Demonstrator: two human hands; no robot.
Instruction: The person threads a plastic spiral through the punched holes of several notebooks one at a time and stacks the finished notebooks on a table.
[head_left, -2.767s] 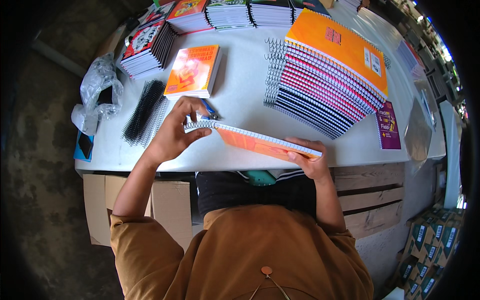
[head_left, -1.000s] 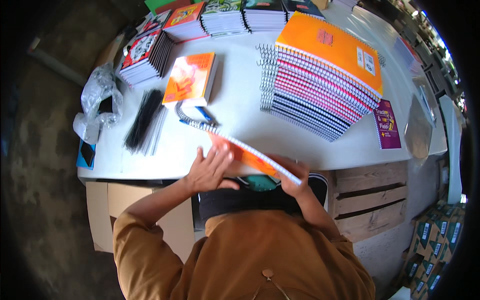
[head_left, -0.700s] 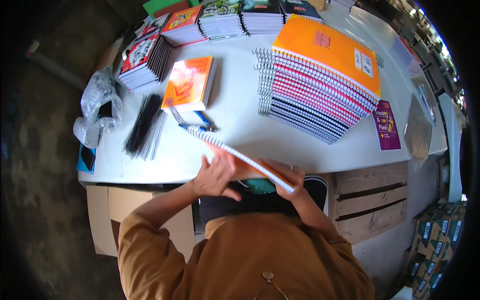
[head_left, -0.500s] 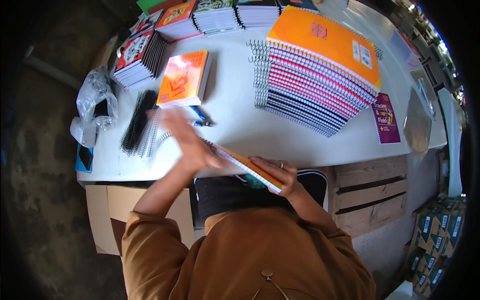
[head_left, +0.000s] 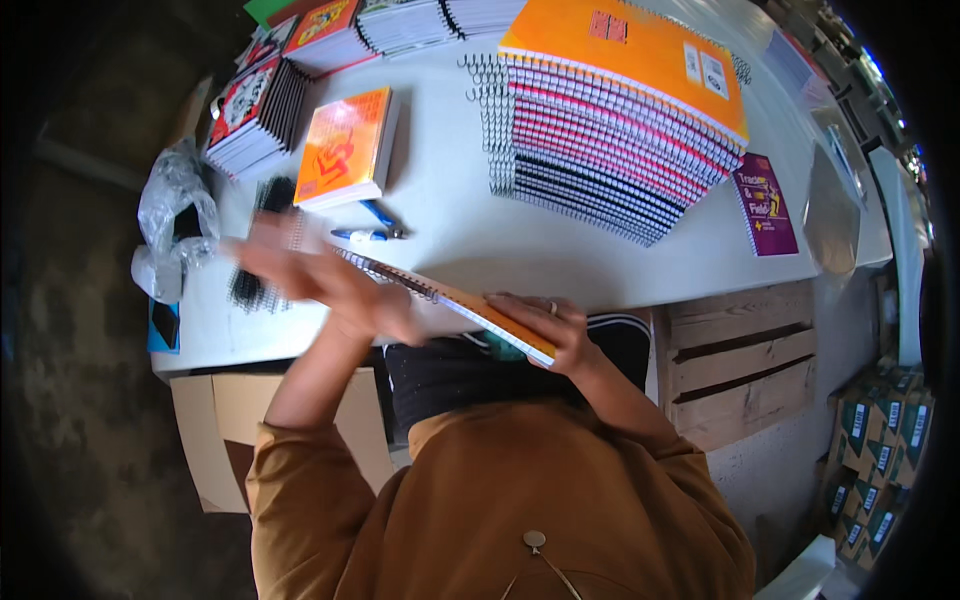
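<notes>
Low over the near edge of the table, my right hand (head_left: 548,325) grips a thin orange-covered notebook (head_left: 468,304), which is tilted and seen nearly edge-on. A dark wire coil (head_left: 405,280) runs along part of its edge toward the upper left. My left hand (head_left: 335,285) is beside that coiled end, blurred by motion, its fingers stretched out and apart. Whether its palm touches the coil cannot be seen. Behind it lies a bundle of loose dark wire coils (head_left: 250,288), partly covered by the fingers.
A tall stack of coil-bound orange notebooks (head_left: 620,60) stands at right, beside a purple booklet (head_left: 768,205). A smaller orange stack (head_left: 345,145), blue-handled pliers (head_left: 380,216), a blue-and-white tool (head_left: 358,235), plastic wrap (head_left: 175,205) and red-covered notebooks (head_left: 245,105) lie left.
My left hand has swept up and left beside the coil, its fingers still extended. The notebook stays in my right hand. The whole view has shifted slightly, moving the table's contents up and left.
</notes>
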